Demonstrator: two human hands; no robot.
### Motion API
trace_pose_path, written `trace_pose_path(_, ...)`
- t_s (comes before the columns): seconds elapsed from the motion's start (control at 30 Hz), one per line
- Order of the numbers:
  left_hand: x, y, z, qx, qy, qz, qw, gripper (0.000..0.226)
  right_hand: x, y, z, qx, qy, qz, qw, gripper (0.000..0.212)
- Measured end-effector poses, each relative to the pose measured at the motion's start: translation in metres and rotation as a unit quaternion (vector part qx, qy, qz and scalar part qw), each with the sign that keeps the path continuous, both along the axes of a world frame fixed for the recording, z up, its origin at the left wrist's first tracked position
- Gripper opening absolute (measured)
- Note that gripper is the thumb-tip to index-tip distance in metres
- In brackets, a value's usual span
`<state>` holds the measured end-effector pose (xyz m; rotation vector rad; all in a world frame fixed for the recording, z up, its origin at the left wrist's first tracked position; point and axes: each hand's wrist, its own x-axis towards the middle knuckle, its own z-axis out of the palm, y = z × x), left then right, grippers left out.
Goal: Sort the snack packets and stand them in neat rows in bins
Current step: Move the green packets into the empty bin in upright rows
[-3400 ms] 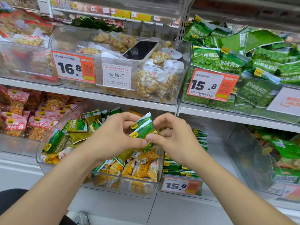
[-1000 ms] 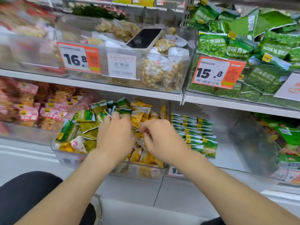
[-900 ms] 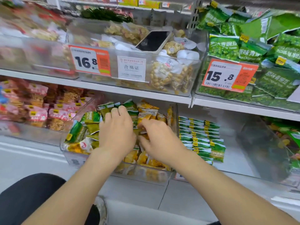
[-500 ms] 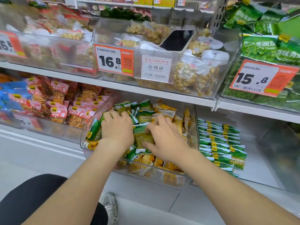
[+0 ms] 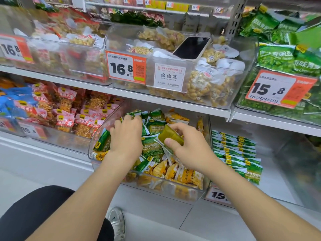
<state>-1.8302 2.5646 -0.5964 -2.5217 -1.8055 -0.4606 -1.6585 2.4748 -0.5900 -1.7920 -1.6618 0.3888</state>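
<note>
Right hand (image 5: 189,146) pinches 1 olive packet (image 5: 171,136) just above the mixed pile (image 5: 152,148) in the bin (image 5: 171,189), near its right wall. Left hand (image 5: 126,136) lies palm-down on the pile; grip unclear. Next bin (image 5: 278,178): green row (image 5: 234,150) hugs left wall, bare floor beyond.

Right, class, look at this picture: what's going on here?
A person at a shop shelf is sorting snack packets. The right hand pinches one green packet above a clear bin of jumbled green and yellow packets. The left hand lies on the packets in that bin, fingertips buried among them. In the next bin to the right, a row of green packets already stands neatly.
</note>
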Motion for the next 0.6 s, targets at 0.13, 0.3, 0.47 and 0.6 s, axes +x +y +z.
trace_pose_path(0.13, -0.003, -0.011, 0.007, 0.003, -0.081, -0.054, 0.995, 0.046, 0.009, -0.008, 0.005, 0.024, 0.065, -0.025, 0.997, 0.009)
trace_pose_path(0.3, -0.003, -0.032, 0.021, 0.011, -0.127, -0.121, 0.984, 0.020, 0.012, -0.023, 0.013, 0.058, 0.225, -0.074, 0.970, 0.036)
trace_pose_path(0.47, 0.002, -0.055, 0.039, -0.062, -0.296, -0.134, 0.944, 0.025, 0.017, -0.040, 0.020, 0.122, 0.203, -0.117, 0.964, 0.003)
trace_pose_path(0.6, 0.024, -0.064, 0.035, -0.211, -0.460, -0.156, 0.848, 0.022, 0.010, -0.059, 0.018, 0.183, 0.167, -0.113, 0.962, 0.008)
